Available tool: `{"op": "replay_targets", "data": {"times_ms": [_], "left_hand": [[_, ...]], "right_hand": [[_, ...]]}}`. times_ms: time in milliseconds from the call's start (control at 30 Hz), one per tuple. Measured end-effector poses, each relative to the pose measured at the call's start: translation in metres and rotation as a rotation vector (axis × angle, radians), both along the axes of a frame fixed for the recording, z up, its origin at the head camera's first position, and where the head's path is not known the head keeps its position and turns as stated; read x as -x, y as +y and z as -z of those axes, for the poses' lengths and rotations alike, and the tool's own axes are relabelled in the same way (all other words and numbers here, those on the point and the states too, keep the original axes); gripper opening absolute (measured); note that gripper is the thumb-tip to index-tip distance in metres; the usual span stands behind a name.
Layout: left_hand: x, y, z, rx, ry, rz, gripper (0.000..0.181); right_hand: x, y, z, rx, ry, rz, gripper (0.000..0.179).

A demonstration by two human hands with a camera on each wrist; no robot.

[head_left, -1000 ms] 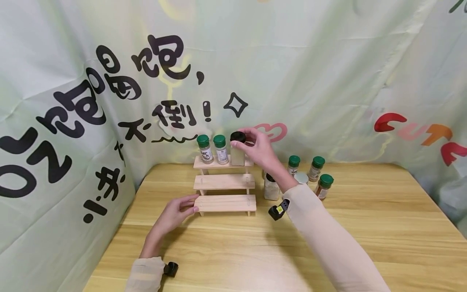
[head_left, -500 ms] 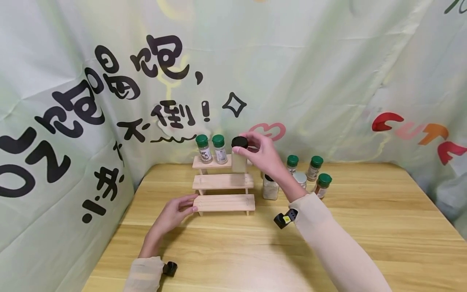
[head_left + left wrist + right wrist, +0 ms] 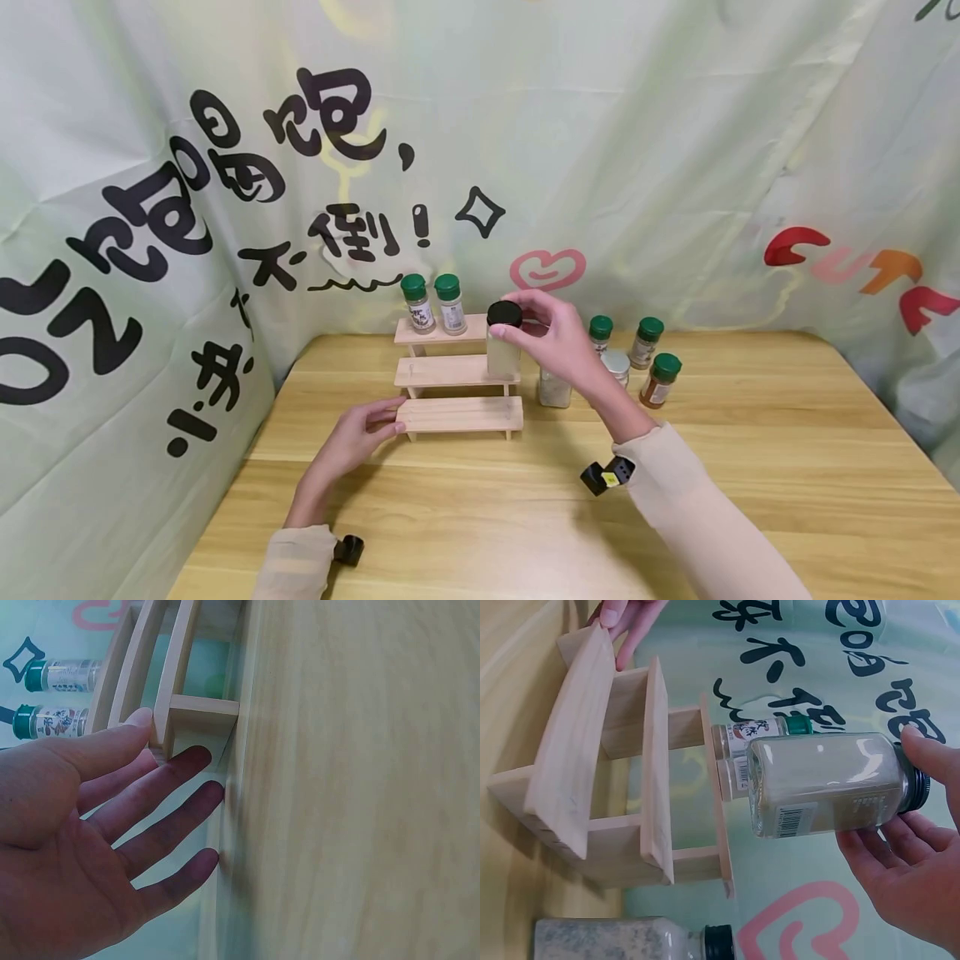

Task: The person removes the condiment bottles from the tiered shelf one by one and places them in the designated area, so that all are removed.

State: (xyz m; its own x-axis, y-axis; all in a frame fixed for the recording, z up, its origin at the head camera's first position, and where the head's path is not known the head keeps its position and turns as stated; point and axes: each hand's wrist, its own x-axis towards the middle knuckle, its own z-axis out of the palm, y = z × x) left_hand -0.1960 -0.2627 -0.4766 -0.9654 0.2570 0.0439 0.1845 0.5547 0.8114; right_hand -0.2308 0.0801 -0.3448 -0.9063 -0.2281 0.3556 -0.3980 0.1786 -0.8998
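Observation:
My right hand (image 3: 558,337) grips a square glass spice jar (image 3: 825,784) by its black lid. In the head view this jar (image 3: 503,354) is upright in front of the right part of the wooden three-step rack (image 3: 457,414); the right wrist view shows a gap between it and the boards. My left hand (image 3: 358,437) pinches the left end of the lowest step, thumb on the board and index finger behind it, the other fingers spread. Two green-capped spice bottles (image 3: 418,312) stand on the top step at the left.
To the right of the rack stands a jar of pale contents (image 3: 604,939), its black lid visible in the right wrist view. Farther right are several more bottles, including a red-brown one (image 3: 660,383) and a silver-lidded jar (image 3: 617,367). A printed curtain (image 3: 675,167) hangs behind the table.
My right hand has lifted the black-lidded jar off the top step and brought it down, toward me and slightly right. The left hand stays at the rack's left end.

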Motion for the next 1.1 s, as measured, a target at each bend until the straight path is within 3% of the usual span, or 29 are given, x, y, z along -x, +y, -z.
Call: {"op": "replay_targets", "data": {"times_ms": [733,1100], "left_hand": [[0.0,0.002,-0.006,-0.015,-0.011,-0.003,0.047],[0.0,0.0,-0.002,-0.02,0.007,0.004,0.047]], "right_hand": [[-0.037,0.03,0.035,-0.021,-0.019,0.004,0.04],[-0.049,0.041,0.058,-0.012,-0.035,0.033,0.04]]}}
